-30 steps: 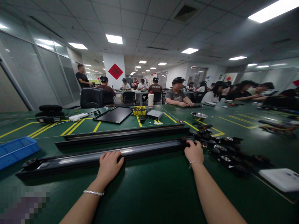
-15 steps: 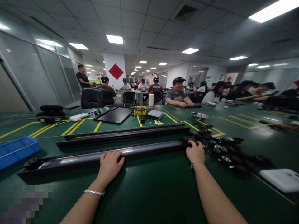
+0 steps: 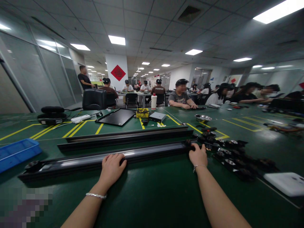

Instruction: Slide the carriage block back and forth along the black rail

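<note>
A long black channel [image 3: 147, 151] with a glossy strip along its inside lies aslant on the green table. My left hand [image 3: 112, 167] rests over its near edge around the middle, fingers curled onto it and thumb pointing right. At the right end, my right hand [image 3: 199, 156] grips the same channel beside a small dark end piece [image 3: 189, 142]; its fingertips are partly hidden. Another dark end piece [image 3: 33, 165] sits in the left end. Just behind, a second long black channel [image 3: 128, 136] lies roughly parallel, touched by neither hand.
Several black parts with round metal discs [image 3: 230, 162] are heaped right of my right hand. A white device [image 3: 285, 183] lies at the right, a blue bin [image 3: 19, 153] at the left. Farther back are a flat black panel [image 3: 116, 117], a grey box [image 3: 157, 117] and a metal bowl [image 3: 203, 118].
My right hand has shifted very slightly, its fingers drawing a little closer together at the channel's end. My left hand and both channels have stayed in place.
</note>
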Available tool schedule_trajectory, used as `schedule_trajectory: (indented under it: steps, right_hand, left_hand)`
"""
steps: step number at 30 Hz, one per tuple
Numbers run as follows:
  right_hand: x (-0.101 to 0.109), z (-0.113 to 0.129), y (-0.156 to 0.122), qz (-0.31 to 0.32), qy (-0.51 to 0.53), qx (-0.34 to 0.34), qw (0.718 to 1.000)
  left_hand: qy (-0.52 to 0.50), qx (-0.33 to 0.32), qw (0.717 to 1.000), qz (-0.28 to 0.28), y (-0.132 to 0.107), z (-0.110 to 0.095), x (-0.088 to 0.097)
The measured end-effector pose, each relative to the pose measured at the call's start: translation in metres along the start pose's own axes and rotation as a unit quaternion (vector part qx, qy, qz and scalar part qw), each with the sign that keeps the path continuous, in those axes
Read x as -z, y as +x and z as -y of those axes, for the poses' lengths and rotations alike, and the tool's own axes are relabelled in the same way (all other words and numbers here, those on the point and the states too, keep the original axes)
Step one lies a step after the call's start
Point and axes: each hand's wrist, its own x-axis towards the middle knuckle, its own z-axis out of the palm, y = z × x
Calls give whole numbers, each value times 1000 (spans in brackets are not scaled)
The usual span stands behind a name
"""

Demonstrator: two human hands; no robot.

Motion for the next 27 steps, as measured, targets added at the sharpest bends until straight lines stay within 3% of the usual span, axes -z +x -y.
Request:
schedule_trajectory:
  steps: [27]
  right_hand:
    - [-2, -3, 3, -29, -7, 40, 999]
  left_hand:
    - [17, 5, 1000, -10, -1, 1, -3]
